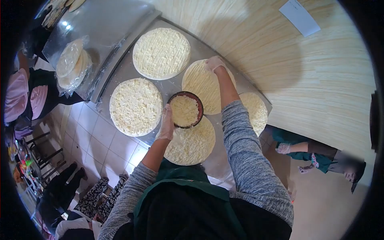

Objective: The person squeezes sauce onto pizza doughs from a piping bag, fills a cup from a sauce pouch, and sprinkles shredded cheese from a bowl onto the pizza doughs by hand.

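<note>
My left hand (167, 123), in a clear plastic glove, grips the side of a dark-rimmed bowl (185, 111) of pale crumbled cheese. Over the far edge of a thin dough round (206, 90) is my gloved right hand (215, 63), its fingers curled together; what they hold, if anything, is hidden. That round has a ridged, pale surface. Below the bowl lies a cheese-covered round (190, 144), partly hidden by it. Two more topped rounds are to the left, one upper (161, 53) and one lower (136, 107). Another topped round (254, 112) is partly behind my right forearm.
The rounds lie on a metal table (120, 66) against a wood-patterned wall (256, 44) bearing a white paper (299, 17). A plastic bag of flatbreads (73, 66) rests on a metal surface at left. Other people stand at left, lower left and right (320, 156).
</note>
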Available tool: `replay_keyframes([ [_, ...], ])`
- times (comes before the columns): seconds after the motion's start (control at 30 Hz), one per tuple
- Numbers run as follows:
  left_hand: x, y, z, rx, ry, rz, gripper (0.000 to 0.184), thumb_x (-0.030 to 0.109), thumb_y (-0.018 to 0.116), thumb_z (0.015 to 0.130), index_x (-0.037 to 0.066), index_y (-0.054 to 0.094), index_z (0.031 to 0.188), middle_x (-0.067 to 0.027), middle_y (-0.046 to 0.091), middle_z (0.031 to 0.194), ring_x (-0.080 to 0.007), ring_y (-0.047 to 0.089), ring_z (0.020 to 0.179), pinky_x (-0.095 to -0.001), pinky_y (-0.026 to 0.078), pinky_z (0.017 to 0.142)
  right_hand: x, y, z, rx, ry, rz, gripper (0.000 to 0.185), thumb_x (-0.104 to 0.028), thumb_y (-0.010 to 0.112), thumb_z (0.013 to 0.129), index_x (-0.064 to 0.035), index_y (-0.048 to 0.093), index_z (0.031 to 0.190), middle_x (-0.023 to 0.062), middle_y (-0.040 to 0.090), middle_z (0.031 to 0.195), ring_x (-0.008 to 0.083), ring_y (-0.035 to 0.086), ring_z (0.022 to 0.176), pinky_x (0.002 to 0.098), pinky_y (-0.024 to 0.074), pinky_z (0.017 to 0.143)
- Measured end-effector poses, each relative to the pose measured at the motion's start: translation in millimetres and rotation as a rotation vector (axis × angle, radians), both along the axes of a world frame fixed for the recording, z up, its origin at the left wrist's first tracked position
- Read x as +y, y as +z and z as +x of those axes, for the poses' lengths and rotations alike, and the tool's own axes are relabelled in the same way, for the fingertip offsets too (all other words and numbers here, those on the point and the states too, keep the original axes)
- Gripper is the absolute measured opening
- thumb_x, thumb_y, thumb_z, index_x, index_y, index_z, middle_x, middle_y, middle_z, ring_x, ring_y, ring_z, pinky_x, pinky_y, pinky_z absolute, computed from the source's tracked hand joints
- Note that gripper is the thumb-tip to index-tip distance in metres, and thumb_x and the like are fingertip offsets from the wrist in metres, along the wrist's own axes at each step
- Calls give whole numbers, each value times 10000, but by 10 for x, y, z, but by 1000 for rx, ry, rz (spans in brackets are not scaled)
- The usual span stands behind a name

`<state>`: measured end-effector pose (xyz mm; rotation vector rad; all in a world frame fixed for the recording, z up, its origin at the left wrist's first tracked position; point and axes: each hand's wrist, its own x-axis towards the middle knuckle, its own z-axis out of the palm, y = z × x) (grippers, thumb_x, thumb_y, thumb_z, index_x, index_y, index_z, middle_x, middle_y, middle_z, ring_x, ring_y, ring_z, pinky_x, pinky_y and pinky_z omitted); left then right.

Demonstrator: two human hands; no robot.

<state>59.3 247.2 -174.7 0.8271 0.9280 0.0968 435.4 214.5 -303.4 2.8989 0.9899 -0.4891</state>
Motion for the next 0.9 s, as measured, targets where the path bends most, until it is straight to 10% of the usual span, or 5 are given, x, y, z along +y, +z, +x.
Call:
replay_keyframes([
  [0.17,209,-5,-149,120,20,12,697,641,322,834,131,333,1309,-68,472,1228,-182,492,1086,-351,432,831,273,538,-591,43,-25,-129,315,-319,538,735,-75,664,890,120,650,899,322,622,831,377,485,766],
  [0.23,304,-108,-211,61,43,-11,686,634,324,838,127,352,1299,-70,479,1224,-183,494,1088,-342,433,839,310,662,-801,-167,565,-373,286,-303,545,737,-74,672,854,137,648,885,327,623,814,379,489,756],
  [0.43,694,-160,-211,-68,28,-186,656,601,331,855,109,374,1287,-75,471,1245,-201,499,1094,-339,429,875,111,960,-1518,117,-206,45,201,-186,557,710,-30,669,770,199,630,843,324,625,804,386,493,707],
  [0.77,955,-156,116,-185,-181,-48,574,536,393,872,72,377,1209,-97,498,1100,-173,494,1009,-312,421,848,41,2208,-2572,240,-369,330,286,-243,561,739,11,641,844,216,614,875,320,590,872,406,449,770],
  [0.9,872,-104,264,-152,-351,349,582,532,391,874,38,378,1182,-109,518,1016,-151,499,976,-282,426,813,300,2439,-2869,-144,-232,304,380,-298,563,747,-3,589,986,222,580,937,321,560,906,410,428,802],
])
